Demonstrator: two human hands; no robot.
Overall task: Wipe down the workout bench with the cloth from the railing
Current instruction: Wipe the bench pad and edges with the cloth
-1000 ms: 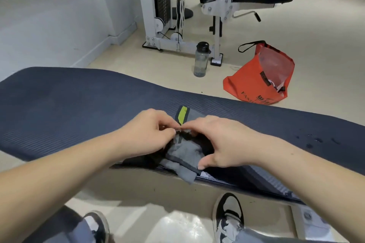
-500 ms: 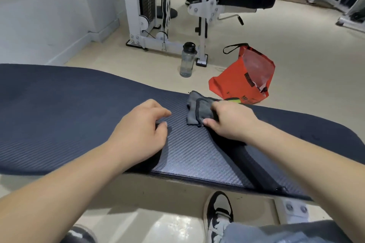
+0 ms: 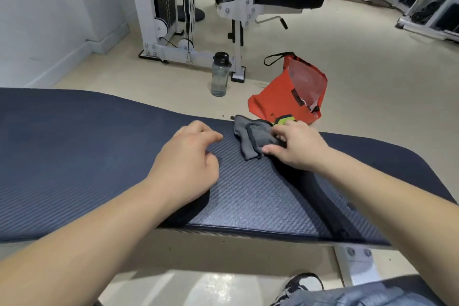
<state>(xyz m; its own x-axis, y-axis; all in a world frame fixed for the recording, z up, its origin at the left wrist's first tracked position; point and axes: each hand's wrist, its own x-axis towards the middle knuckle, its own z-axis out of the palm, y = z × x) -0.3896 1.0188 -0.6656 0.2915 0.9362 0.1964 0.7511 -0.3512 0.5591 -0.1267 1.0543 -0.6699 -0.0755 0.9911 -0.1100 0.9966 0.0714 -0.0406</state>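
I see right hand (image 3: 295, 146) pinching crumpled grey cloth with green tag (image 3: 250, 139), frame centre, at far edge of dark-blue ribbed padded table (image 3: 74, 144). The left hand (image 3: 186, 156) rests there, fingers loosely curled, empty. I'd flatten cloth, press down, sweep overlapping strokes.

Your right hand (image 3: 295, 146) covers part of the cloth (image 3: 250, 139), and its green tag (image 3: 284, 119) is half hidden. The bench (image 3: 74, 156) runs off the left edge. The bag (image 3: 278, 102) print is too small to read. Your shoe (image 3: 298, 284) is partly under your trouser leg (image 3: 360, 295).
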